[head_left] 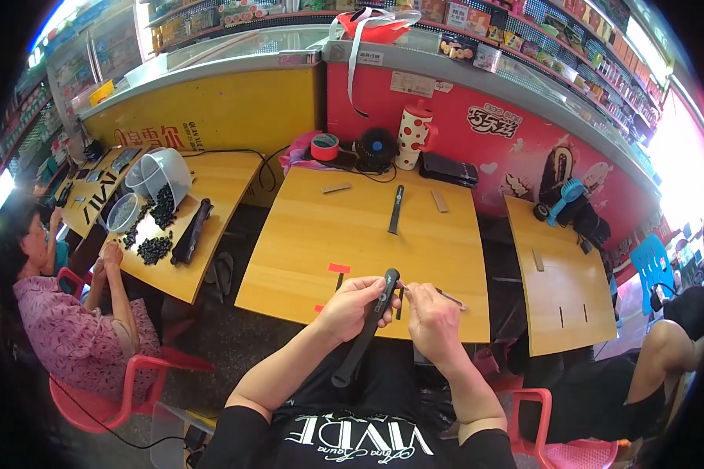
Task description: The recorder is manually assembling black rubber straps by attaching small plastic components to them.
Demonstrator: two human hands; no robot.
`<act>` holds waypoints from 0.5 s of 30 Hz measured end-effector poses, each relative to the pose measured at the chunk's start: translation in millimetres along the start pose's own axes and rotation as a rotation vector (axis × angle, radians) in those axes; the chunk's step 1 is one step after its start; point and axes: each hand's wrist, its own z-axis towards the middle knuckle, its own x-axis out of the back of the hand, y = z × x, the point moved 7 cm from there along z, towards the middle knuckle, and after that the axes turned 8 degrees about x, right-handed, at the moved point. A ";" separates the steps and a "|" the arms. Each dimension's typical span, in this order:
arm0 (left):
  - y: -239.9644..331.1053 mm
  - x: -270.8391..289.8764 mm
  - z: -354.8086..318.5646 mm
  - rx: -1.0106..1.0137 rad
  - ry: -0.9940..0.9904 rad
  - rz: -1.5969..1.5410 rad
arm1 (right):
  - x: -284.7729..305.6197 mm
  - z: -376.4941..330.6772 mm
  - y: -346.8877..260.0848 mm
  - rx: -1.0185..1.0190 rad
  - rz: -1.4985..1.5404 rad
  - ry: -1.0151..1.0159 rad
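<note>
**Entry: black strap under fitting, at the near edge of the wooden table**

- Landmark: wooden table (352,242), square, light wood, directly ahead of the person.
- Black strap (368,324): long, dark, held slantwise over the table's near edge, upper end above the tabletop, lower end hanging off towards the lap.
- Left hand (352,306): fingers curled and pressed around the strap's upper part, thumb on top.
- Right hand (430,313): fingertips pinched together at the strap's upper end, holding a thin metal tool (450,297) whose tip points away along the table's near edge; what the tip touches cannot be made out.
- Second black strap (396,209): lying loose at the table's middle, far of the hands.
- Small flat strips (336,187): towards the table's far edge.
- Red tape roll (325,146): at the table's far left corner.

Judgement: the step in hand looks like fine work at the strap's end. The next move calls for a steady left-hand hold and precise small pressure from the right fingertips.
</note>
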 end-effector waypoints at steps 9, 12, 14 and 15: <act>-9.3 -5.1 -6.4 0.008 0.007 0.023 | 1.3 -14.3 -1.6 0.000 -0.011 -0.033; -11.1 -3.9 -6.0 0.015 0.009 0.013 | -1.2 -16.3 0.4 -0.012 -0.021 -0.042; -11.5 -2.9 -5.4 0.010 0.005 0.011 | -2.4 -15.9 0.1 -0.002 -0.012 -0.039; -12.1 -1.5 -4.9 0.012 0.013 0.027 | -2.5 -15.5 -0.5 0.000 -0.012 -0.041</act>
